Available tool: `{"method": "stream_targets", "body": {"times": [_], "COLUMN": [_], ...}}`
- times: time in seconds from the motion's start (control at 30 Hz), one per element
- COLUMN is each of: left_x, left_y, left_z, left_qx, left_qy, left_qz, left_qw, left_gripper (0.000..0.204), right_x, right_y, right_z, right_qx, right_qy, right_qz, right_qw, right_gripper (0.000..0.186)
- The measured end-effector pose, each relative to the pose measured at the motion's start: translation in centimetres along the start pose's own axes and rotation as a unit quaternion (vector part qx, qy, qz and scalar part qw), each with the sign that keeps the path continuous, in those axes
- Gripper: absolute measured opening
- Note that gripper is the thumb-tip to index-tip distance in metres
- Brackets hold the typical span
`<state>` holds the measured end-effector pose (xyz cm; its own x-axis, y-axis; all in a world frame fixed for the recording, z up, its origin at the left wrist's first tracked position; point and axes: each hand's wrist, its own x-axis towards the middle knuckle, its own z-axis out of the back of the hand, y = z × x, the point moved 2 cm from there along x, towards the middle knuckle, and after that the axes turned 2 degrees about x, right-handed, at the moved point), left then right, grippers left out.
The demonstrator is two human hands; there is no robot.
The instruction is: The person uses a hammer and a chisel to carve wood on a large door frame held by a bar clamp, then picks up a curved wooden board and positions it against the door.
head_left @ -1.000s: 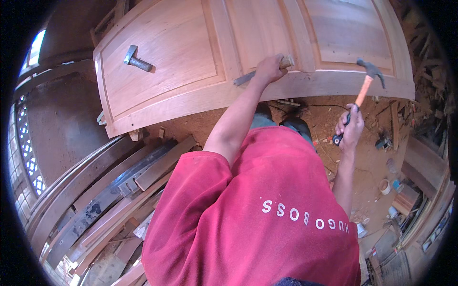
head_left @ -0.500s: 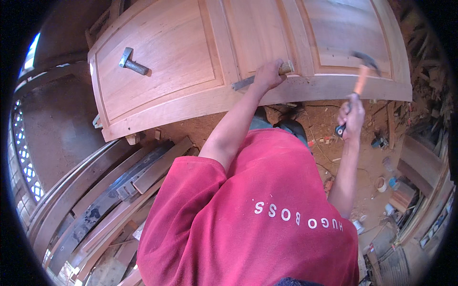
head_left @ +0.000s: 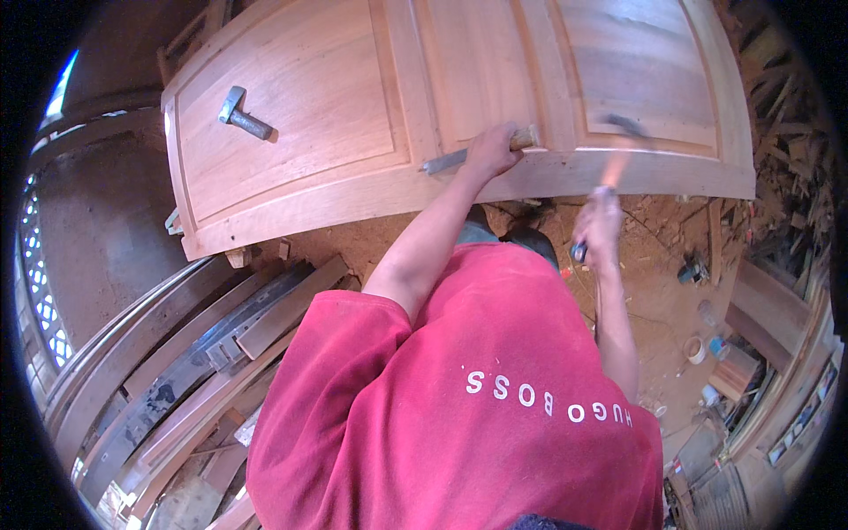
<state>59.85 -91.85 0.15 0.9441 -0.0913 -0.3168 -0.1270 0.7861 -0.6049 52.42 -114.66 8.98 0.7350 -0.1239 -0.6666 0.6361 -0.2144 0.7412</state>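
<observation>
Chisel [head_left: 459, 159] is lying on the wooden door [head_left: 353, 106] at upper centre, left hand [head_left: 493, 148] wrapped around it; right hand [head_left: 599, 225], fist closed on the blurred hammer [head_left: 618, 155], is now swinging closer than a second ago.

Red short-sleeved shirt [head_left: 459, 397], white lettering

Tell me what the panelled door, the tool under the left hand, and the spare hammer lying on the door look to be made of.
The door: bare, pale reddish wood with visible grain, seemingly unvarnished. The chisel in the left hand: a dull grey blade, likely steel, and a light handle end, probably wood. The spare hammer: grey all over, apparently metal; its handle material is uncertain.
</observation>
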Motion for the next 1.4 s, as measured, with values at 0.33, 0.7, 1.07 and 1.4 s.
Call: {"method": "stream_targets", "body": {"times": [0.33,0.7,1.07,1.4], "left_x": [-4.1,-2.2,7.1,7.6], "left_y": [-3.1,-24.0,-24.3,-23.3], "left_z": [-1.5,-14.1,-15.2,-16.2], "left_qx": [0.031,0.035,0.022,-0.025], "left_qy": [0.056,0.182,0.145,0.048], "left_qz": [-0.059,-0.345,-0.245,-0.214], "left_qw": [0.996,0.920,0.958,0.975], "left_gripper": [0.049,0.029,0.034,0.041], "right_x": [-2.2,-4.8,-5.5,-4.1], "right_y": [2.3,3.6,1.5,4.0], "right_z": [8.9,22.6,28.6,28.8], "right_qx": [-0.017,0.046,0.047,0.019], "right_qy": [-0.025,-0.176,-0.185,-0.156], "right_qz": [0.010,0.064,0.040,0.062], "right_qw": [0.999,0.981,0.981,0.986], "right_gripper": [0.018,0.019,0.020,0.021]}}
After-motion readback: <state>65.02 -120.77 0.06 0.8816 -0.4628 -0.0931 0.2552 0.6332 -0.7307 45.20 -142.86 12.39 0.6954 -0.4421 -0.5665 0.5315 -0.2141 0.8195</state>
